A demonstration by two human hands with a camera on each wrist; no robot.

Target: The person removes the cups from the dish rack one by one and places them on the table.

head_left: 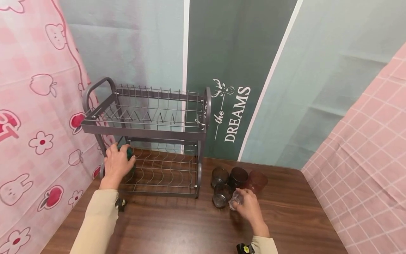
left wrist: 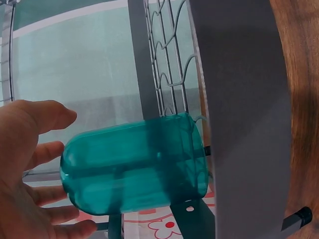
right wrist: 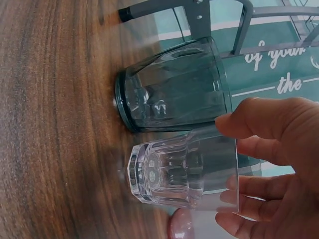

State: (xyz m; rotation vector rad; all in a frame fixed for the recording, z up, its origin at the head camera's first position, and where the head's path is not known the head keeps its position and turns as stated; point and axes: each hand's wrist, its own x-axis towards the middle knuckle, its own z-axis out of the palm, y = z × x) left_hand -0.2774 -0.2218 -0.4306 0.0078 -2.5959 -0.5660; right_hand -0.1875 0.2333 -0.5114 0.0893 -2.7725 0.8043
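A teal glass (left wrist: 134, 167) stands bottom-up on the lower tier of the dish rack, at its left end. Around its upturned base is my left hand (head_left: 117, 164), fingers spread and thumb held off the glass in the left wrist view. My right hand (head_left: 250, 208) grips a clear faceted glass (right wrist: 169, 172) near its rim, thumb on one side and fingers on the other. That glass is upright, at or just above the tabletop. Close beside it stands a smoky grey-blue glass (right wrist: 169, 89).
The two-tier grey dish rack (head_left: 142, 132) stands at the left on the wooden table (head_left: 177, 225). Other glasses, a grey one (head_left: 219, 176), a dark one (head_left: 238, 176) and a reddish one (head_left: 257, 180), cluster right of it. Printed curtains hang behind and at both sides.
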